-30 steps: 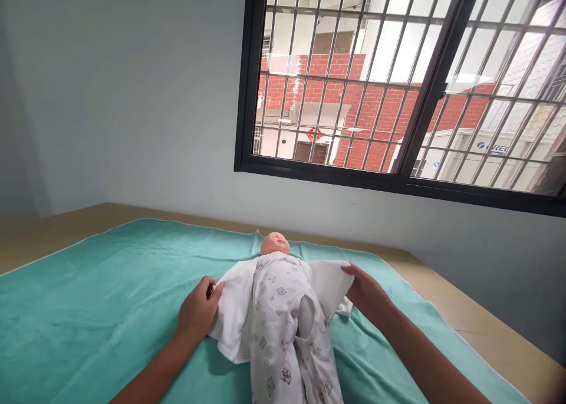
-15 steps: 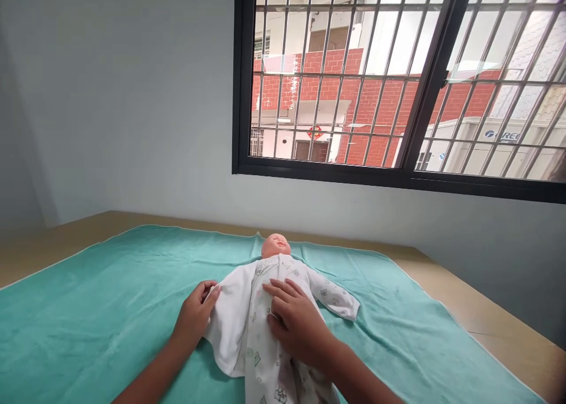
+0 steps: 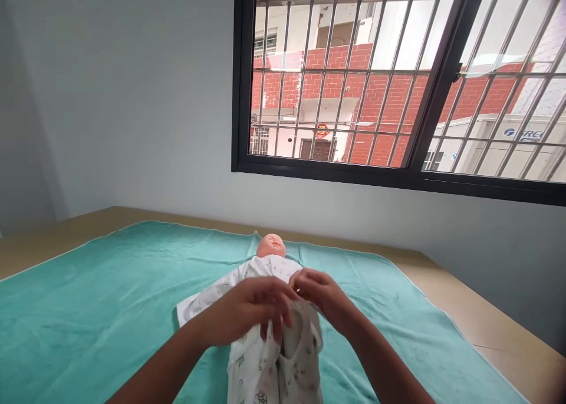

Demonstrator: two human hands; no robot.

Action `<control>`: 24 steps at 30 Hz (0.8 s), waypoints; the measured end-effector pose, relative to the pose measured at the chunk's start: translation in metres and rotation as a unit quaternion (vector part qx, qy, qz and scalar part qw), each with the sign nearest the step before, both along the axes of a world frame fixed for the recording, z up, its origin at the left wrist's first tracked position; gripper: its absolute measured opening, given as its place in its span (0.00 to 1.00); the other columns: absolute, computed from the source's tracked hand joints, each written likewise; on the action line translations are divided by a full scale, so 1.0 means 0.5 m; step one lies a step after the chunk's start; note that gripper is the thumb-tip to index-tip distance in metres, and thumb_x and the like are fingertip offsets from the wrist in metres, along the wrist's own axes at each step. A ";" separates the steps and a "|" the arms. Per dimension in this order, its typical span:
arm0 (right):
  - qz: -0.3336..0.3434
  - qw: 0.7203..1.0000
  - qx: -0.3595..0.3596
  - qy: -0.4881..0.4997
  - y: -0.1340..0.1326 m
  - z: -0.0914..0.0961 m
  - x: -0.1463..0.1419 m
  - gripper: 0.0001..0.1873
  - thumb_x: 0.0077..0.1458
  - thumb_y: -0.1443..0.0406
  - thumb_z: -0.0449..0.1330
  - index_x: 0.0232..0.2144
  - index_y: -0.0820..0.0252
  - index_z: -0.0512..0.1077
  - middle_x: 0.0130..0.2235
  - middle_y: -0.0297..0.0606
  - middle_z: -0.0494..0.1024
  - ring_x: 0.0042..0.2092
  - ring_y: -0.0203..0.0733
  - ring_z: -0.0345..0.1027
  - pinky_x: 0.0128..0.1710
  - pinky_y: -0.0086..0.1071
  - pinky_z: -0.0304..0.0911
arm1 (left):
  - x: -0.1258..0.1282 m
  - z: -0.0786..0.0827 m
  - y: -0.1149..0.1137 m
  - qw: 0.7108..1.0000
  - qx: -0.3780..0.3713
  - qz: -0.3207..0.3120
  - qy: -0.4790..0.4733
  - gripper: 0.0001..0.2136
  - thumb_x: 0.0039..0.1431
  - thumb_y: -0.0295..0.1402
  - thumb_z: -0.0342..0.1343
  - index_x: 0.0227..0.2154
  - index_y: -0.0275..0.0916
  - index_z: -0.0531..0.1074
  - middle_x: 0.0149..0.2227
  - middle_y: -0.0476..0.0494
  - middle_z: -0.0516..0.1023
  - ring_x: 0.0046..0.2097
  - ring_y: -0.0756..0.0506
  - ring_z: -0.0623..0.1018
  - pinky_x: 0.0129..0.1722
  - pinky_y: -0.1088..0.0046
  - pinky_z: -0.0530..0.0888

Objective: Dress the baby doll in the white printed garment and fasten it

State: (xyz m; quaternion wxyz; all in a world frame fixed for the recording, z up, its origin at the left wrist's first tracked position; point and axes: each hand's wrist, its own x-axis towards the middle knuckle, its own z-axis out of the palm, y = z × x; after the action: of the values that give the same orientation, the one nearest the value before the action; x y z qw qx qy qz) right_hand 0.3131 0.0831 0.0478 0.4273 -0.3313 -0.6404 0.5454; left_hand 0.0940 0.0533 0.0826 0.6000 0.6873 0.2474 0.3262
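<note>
A baby doll [image 3: 270, 245] lies on its back on a teal blanket [image 3: 88, 298], dressed in a white printed romper [image 3: 265, 363]. My left hand [image 3: 245, 315] and my right hand [image 3: 321, 295] meet over the doll's chest. Both have their fingers pinched on the front flaps of the romper, pulling them together at the middle. The doll's left sleeve [image 3: 198, 301] lies spread on the blanket at the left. Its body below the hands runs out of the bottom of the frame.
The blanket covers a wooden platform [image 3: 442, 286] that meets a grey wall. A barred window [image 3: 375, 79] with a black frame is above, showing a red brick building outside.
My left hand left the left flap and came to the centre. My right hand lifted from the doll's chest, and both now pinch the romper front. The right sleeve is hidden behind my arm.
</note>
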 end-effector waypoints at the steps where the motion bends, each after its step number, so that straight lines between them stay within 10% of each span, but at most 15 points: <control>1: -0.051 0.998 0.000 0.030 0.009 -0.006 0.003 0.16 0.59 0.56 0.58 0.25 0.61 0.70 0.29 0.33 0.70 0.32 0.35 0.64 0.33 0.29 0.61 | -0.008 -0.005 0.013 0.998 0.013 0.054 -0.013 0.10 0.57 0.34 0.55 0.41 0.37 0.73 0.31 0.45 0.79 0.28 0.48 0.78 0.26 0.75 0.71; 6: -0.153 0.986 0.019 -0.055 0.026 -0.038 -0.018 0.18 0.57 0.53 0.56 0.23 0.59 0.64 0.25 0.31 0.69 0.25 0.35 0.61 0.27 0.30 0.58 | -0.058 -0.066 0.130 0.939 0.000 0.335 0.073 0.07 0.54 0.34 0.54 0.33 0.37 0.71 0.28 0.48 0.76 0.26 0.50 0.74 0.22 0.78 0.68; 19: -0.275 0.838 0.138 -0.451 0.146 0.009 -0.131 0.14 0.56 0.57 0.55 0.29 0.62 0.72 0.32 0.46 0.79 0.34 0.44 0.71 0.29 0.31 0.53 | 0.029 -0.134 0.265 0.899 -0.074 0.432 0.001 0.15 0.41 0.36 0.64 0.33 0.37 0.71 0.20 0.53 0.72 0.24 0.49 0.72 0.24 0.76 0.65; 24: -0.238 0.847 0.100 -0.466 0.191 -0.006 -0.137 0.09 0.49 0.65 0.58 0.20 0.62 0.70 0.31 0.51 0.79 0.33 0.47 0.69 0.29 0.33 0.50 | 0.033 -0.146 0.266 0.910 -0.072 0.403 -0.061 0.12 0.49 0.39 0.58 0.33 0.36 0.73 0.28 0.46 0.79 0.27 0.50 0.75 0.29 0.75 0.70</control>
State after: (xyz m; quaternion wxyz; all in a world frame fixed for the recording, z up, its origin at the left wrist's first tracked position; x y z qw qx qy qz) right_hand 0.2448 0.1785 0.0447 0.2265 -0.6442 -0.7167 0.1419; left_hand 0.1107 0.1865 0.0098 0.4795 0.4630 0.4893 0.5624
